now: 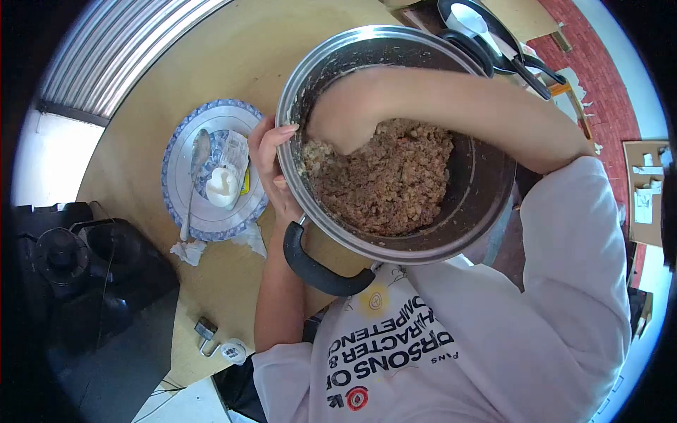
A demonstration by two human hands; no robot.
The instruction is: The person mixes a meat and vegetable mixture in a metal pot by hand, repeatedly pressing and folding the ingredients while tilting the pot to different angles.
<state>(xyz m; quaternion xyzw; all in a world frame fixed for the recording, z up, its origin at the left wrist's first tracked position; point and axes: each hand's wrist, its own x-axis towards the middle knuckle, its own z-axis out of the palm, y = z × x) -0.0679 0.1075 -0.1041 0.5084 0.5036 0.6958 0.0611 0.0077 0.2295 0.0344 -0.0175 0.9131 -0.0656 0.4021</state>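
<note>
The white T-shirt bears dark capitals, inverted in this view and partly lost in folds. Legible portions: "RSONS OF", "ARACTER &", "OMPETENC". Smaller print reads "PANS". Characters beside the red round emblem are unclear. Marking on the small white lid: illegible.

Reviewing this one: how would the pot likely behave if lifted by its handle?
The pot should feel stiff, judging by its shiny metal rim. It is probably fairly heavy, given the large mound of brown mixture inside. Lifted only by the near black handle, it might tip, since another handle sits opposite.
</note>
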